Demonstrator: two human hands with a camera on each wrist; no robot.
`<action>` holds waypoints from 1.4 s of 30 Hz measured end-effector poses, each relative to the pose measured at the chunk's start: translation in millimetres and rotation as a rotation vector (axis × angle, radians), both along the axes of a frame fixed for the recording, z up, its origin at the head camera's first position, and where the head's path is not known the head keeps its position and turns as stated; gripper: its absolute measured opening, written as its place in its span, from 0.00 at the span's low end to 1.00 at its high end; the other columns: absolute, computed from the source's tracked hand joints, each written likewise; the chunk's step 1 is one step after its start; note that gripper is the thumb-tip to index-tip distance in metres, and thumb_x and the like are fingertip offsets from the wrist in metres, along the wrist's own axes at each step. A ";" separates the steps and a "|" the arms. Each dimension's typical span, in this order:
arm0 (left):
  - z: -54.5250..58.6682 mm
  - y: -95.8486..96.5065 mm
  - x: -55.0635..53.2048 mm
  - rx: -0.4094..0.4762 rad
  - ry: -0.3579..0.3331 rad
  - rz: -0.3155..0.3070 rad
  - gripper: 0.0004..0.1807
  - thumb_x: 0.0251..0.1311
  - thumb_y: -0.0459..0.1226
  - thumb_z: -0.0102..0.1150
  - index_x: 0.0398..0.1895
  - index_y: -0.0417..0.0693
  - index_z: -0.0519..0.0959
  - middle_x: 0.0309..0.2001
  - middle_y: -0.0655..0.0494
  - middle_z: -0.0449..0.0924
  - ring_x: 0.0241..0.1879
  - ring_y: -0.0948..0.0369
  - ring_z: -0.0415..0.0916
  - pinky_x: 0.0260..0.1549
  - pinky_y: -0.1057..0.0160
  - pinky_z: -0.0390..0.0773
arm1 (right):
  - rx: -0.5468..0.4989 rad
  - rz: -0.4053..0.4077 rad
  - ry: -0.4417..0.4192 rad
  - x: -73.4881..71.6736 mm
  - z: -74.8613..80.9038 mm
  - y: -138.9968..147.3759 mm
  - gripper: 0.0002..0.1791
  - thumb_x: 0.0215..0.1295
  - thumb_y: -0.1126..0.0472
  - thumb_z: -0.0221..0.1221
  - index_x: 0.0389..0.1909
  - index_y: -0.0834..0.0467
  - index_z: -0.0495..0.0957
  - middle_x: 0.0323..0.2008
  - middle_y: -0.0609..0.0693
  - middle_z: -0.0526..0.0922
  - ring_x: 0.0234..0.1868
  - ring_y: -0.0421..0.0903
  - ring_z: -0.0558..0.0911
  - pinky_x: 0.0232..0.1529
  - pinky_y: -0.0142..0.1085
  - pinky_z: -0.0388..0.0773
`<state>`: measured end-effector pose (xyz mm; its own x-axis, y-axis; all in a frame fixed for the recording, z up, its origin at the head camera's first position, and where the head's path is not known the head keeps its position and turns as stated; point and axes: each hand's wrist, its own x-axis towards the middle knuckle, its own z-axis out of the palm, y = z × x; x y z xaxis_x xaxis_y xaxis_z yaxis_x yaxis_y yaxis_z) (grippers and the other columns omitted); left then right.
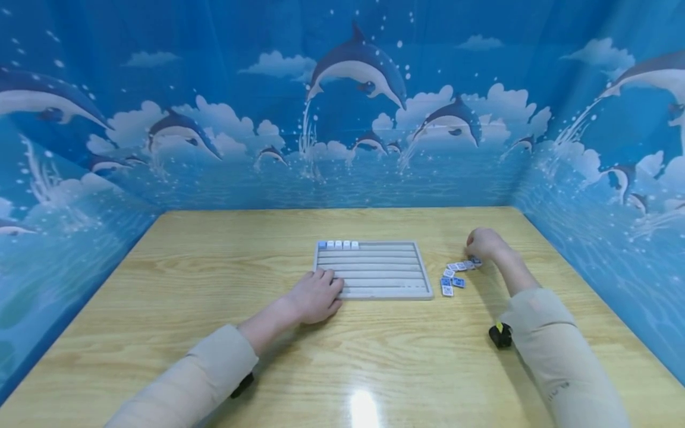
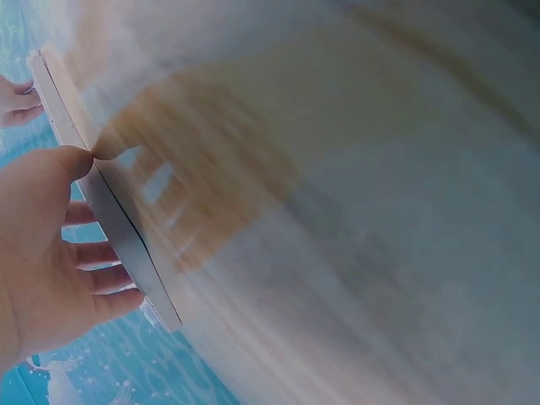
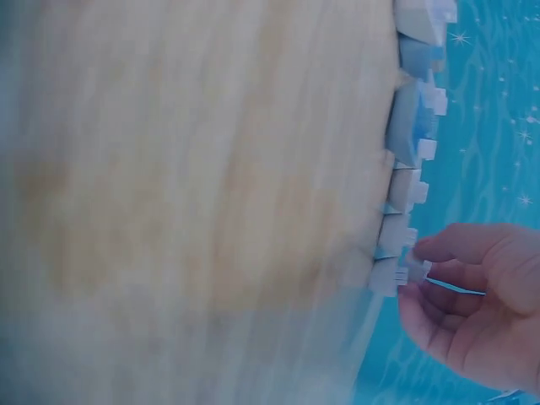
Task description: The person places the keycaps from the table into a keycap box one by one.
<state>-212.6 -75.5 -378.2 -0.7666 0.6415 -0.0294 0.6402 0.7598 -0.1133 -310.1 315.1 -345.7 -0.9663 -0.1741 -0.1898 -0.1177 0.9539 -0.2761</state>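
Note:
A pale grey tray [image 1: 374, 276] with ridged rows lies mid-table; one blue and several white keycaps [image 1: 339, 244] line its top-left row. My left hand [image 1: 317, 295] rests on the tray's near-left corner, fingers loosely bent over it. In the left wrist view the left thumb [image 2: 76, 160] touches the tray's front edge. To the tray's right, blue and white keycaps [image 1: 453, 267] lie in a bent line. At its far end my right hand [image 1: 486, 245] pinches a keycap [image 3: 416, 268] between thumb and fingers, partly hidden by them. More keycaps [image 3: 403, 189] stand in a row beside it.
The wooden table [image 1: 203, 255] is bounded at the back and sides by a blue curtain [image 1: 257, 172] printed with dolphins. Bare wood lies before the tray. A black wrist camera [image 1: 500, 336] hangs under the right sleeve.

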 end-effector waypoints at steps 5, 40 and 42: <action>0.2 -0.6 -0.1 0.008 0.004 -0.004 0.16 0.66 0.47 0.46 0.48 0.46 0.71 0.42 0.49 0.68 0.45 0.53 0.67 0.45 0.55 0.70 | -0.062 -0.030 0.040 0.3 6.4 -3.4 0.11 0.58 0.66 0.53 0.35 0.73 0.72 0.26 0.59 0.75 0.28 0.52 0.73 0.32 0.44 0.72; -2.2 2.0 -3.1 0.010 -0.002 0.010 0.16 0.65 0.48 0.47 0.47 0.47 0.71 0.42 0.50 0.68 0.45 0.54 0.67 0.45 0.55 0.69 | -0.297 0.200 0.197 20.4 36.0 -74.1 0.09 0.58 0.69 0.59 0.40 0.66 0.74 0.33 0.55 0.78 0.37 0.50 0.76 0.40 0.45 0.73; -3.2 1.9 -4.1 0.012 0.008 0.008 0.16 0.65 0.48 0.47 0.47 0.47 0.71 0.42 0.50 0.68 0.45 0.54 0.66 0.45 0.55 0.69 | -0.299 0.211 0.204 22.3 39.0 -79.5 0.09 0.58 0.70 0.59 0.40 0.66 0.74 0.32 0.55 0.77 0.35 0.49 0.76 0.39 0.44 0.73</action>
